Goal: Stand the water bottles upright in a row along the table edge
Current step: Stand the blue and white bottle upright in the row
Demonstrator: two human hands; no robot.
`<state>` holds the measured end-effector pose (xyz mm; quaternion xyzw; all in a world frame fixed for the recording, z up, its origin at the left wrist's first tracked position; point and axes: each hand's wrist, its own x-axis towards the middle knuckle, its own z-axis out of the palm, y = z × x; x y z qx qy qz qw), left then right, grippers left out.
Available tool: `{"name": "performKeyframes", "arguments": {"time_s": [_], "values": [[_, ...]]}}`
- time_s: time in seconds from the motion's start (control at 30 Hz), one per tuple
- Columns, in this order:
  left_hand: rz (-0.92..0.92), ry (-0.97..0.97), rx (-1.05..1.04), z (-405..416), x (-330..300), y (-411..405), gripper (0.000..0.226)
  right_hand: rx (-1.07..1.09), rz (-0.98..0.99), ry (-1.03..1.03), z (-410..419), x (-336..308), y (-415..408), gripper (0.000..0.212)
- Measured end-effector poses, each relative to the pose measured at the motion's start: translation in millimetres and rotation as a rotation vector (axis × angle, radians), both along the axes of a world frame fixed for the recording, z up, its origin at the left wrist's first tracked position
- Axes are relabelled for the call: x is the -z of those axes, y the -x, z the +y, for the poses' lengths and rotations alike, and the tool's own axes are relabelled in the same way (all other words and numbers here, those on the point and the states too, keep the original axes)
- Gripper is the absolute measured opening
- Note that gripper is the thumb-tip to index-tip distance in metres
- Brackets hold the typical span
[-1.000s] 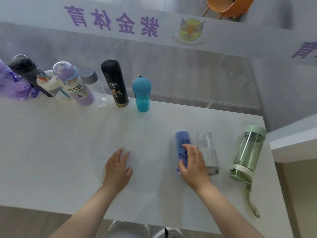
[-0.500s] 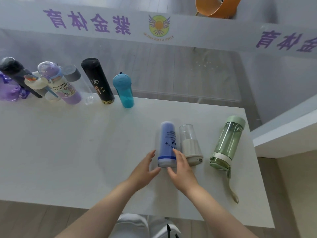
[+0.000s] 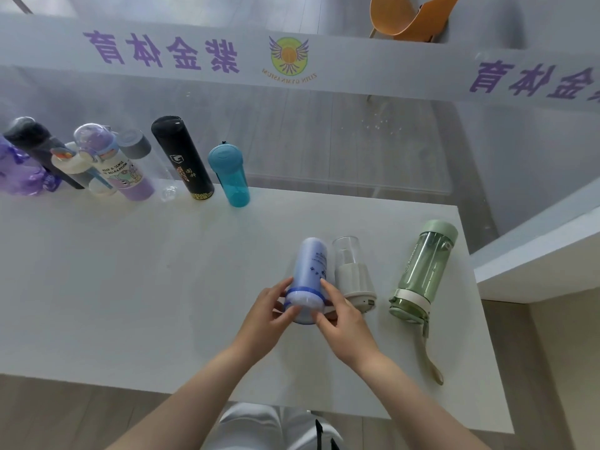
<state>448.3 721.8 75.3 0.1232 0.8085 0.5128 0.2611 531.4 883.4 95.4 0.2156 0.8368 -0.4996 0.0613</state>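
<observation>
Periwinkle bottle: lying, held at its near end
Clear-white bottle, green bottle: lying beside it
Far edge — black flask, teal bottle: upright

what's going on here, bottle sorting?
Roughly. A person has both hands, left hand and right hand, around the near end of a periwinkle bottle on the white table. A clear-and-white bottle and a green bottle lie flat beside it. Others, including a black flask and a teal bottle, already stand along the far edge.

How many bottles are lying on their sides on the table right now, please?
3: the blue bottle gripped by both hands, the clear bottle beside it, the green bottle farthest right.
</observation>
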Motion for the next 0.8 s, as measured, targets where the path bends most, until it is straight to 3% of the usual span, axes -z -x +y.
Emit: {"name": "performKeyframes", "arguments": {"time_s": [0.17, 0.3, 0.37, 0.5, 0.6, 0.73, 0.8], "values": [[0.055, -0.139, -0.066, 4.8, -28.3, 3.6, 0.035, 0.01, 0.024, 0.05, 1.8, -21.6, 4.4, 0.051], [0.096, -0.116, -0.08, 11.7, -42.6, 17.2, 0.034, 0.019, -0.005, 0.223, 0.5, -26.9, 10.4, 0.06], [0.101, -0.07, -0.075, 16.0, -48.5, 26.5, 0.034, -0.054, 0.001, 0.122, 2.9, -31.1, 13.3, 0.064], [0.08, 0.033, 0.009, 29.8, -58.9, 47.3, 0.031, -0.168, 0.099, -0.109, 11.6, -32.4, 21.6, 0.092], [0.023, 0.072, 0.024, 39.1, -61.2, 59.4, 0.04, -0.154, 0.184, -0.135, 10.2, -35.0, 35.2, 0.083], [-0.11, -0.078, -0.006, 34.4, -49.7, 70.7, 0.038, 0.016, 0.239, -0.125, 10.5, -33.2, 49.4, 0.073], [-0.075, -0.007, 0.023, 20.0, -34.7, 77.1, 0.038, 0.034, 0.253, -0.134, 11.8, -30.4, 54.6, 0.072]]}}
